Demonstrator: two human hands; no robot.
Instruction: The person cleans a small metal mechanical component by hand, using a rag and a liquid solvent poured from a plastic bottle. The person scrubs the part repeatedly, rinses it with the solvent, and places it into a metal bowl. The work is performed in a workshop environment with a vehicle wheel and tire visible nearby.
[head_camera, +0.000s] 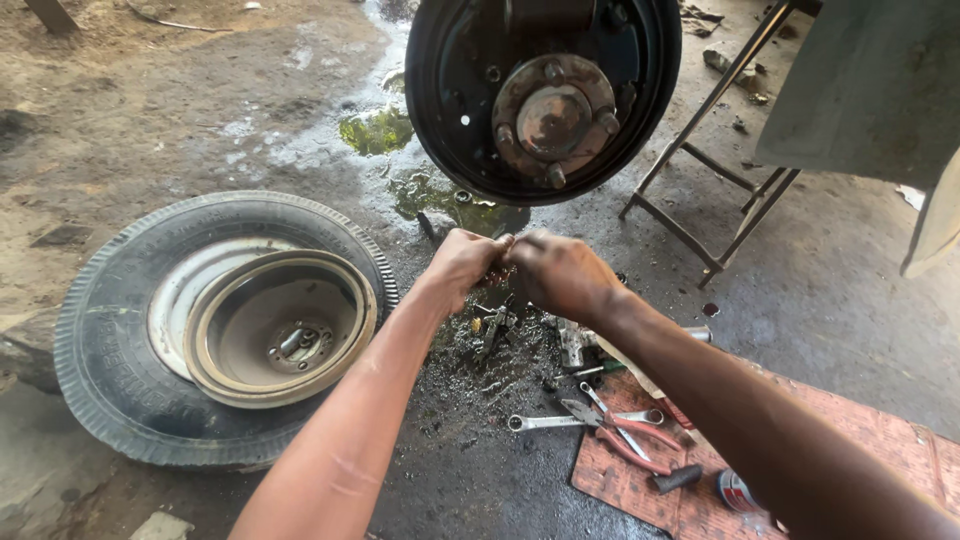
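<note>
Both hands meet above the oily, wet patch of the ground (480, 470), just below the bare wheel hub (552, 118) with its ring of studs inside the dark brake backing plate (450, 110). The left hand (462, 265) and the right hand (560, 275) are closed, knuckles up, fingertips pressed together around a small dark part (500, 268); what kind of part it is cannot be told, since the fingers hide nearly all of it. Under the hands small metal bits (492, 325) lie scattered in the grease. Toward the left edge of the ground a removed tyre (100, 340) lies flat with a brake drum (280, 328) resting in its rim. At the lower right a reddish mat (880, 440) carries red-handled pliers (625, 435), with a spanner (540, 422) just off its left edge and a dark-handled tool (678, 478) lower down. A metal stand (700, 180) sits at the upper right, beside the vehicle body (870, 80)
</note>
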